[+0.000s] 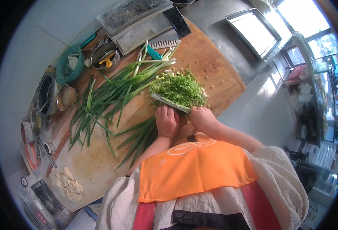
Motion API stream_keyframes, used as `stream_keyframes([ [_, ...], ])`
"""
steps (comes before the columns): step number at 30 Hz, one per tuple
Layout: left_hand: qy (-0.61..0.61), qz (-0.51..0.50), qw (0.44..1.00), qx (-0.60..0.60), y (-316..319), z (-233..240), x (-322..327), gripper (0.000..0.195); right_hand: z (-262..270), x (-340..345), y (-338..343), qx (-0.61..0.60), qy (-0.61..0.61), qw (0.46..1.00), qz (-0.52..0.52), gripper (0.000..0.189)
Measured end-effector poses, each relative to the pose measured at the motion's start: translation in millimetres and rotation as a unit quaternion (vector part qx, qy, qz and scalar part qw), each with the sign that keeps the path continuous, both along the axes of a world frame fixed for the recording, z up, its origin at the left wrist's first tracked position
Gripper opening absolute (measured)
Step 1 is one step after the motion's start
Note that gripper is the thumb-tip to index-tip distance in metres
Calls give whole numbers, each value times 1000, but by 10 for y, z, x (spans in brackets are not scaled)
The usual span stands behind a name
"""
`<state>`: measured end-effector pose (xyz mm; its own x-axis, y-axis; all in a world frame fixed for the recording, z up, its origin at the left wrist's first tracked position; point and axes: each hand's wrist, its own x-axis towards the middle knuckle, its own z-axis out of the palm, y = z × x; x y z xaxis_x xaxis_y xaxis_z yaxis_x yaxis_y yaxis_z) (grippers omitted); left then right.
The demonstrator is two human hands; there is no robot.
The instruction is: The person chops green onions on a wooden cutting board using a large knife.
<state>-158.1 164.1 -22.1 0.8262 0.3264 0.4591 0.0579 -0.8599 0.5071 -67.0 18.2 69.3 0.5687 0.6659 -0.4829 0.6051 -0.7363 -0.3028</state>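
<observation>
My right hand point(202, 118) is closed around the handle end of a cleaver-like knife point(170, 102), whose blade has green bits stuck to it. The blade lies along the near side of a heap of chopped green onions point(181, 87) on the wooden board point(220, 77). My left hand point(167, 121) is just below the blade, fingers bent, over a bunch of green onions point(141, 135); whether it grips them is hidden. Farther left, a larger pile of whole green onions point(114, 83) lies with its white ends towards the top right.
A teal-handled scraper point(154, 53), a phone point(177, 22) and a metal box point(140, 26) are beyond the onions. Bowls, including a teal one point(70, 64), line the left edge. A rolling pin point(58, 153) and a cloth point(66, 184) lie lower left. A metal tray point(253, 33) stands upper right.
</observation>
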Motion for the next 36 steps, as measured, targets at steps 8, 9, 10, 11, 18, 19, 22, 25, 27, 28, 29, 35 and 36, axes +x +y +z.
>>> stream_keyframes([
  [8, 4, -6, 1000, -1, -9, 46, -23, 13, -48, -95, -28, -5, 14, 999, -29, 17],
  [9, 10, -2, 1000, -6, -8, 45, -29, 13, -81, -44, 7, -9, 21, 999, -29, 17],
  [10, 17, 1, 1000, -10, -5, 48, -18, 14, -98, 4, 35, -14, 28, 999, -29, 17],
  [11, -3, -2, 1000, -10, -9, 54, 14, 14, -94, 37, 47, -19, 35, 999, -30, 17],
  [18, -12, -4, 1000, -26, 11, 80, -10, 14, 107, -138, -110, -20, 41, 999, -29, 17],
  [19, -22, -6, 1000, -19, 11, 76, -1, 14, -78, -113, -21, -9, 41, 998, -39, 17],
  [22, -28, -3, 999, -16, 17, 12, -31, 15, -1, 36, 65, -18, 60, 996, -59, 17],
  [25, -32, 4, 999, -7, 22, -37, -32, 15, 246, -25, -52, -26, 71, 996, -49, 16],
  [27, -8, 4, 1000, -24, 11, 0, -57, 17, 264, -104, -113, -17, 66, 997, -28, 16],
  [28, -8, 0, 1000, -28, 15, 33, -42, 17, 110, -100, -84, -24, 72, 996, -49, 16],
  [29, -8, -4, 999, -33, 11, 55, -27, 18, -7, -93, -31, -22, 72, 995, -59, 16],
  [35, -10, -2, 1000, -20, 44, -19, -50, 16, 227, 22, 71, -17, 95, 992, -77, 16],
  [36, -12, 1, 1000, -15, 29, -22, -49, 15, 329, -9, 23, -56, 104, 992, -52, 18],
])
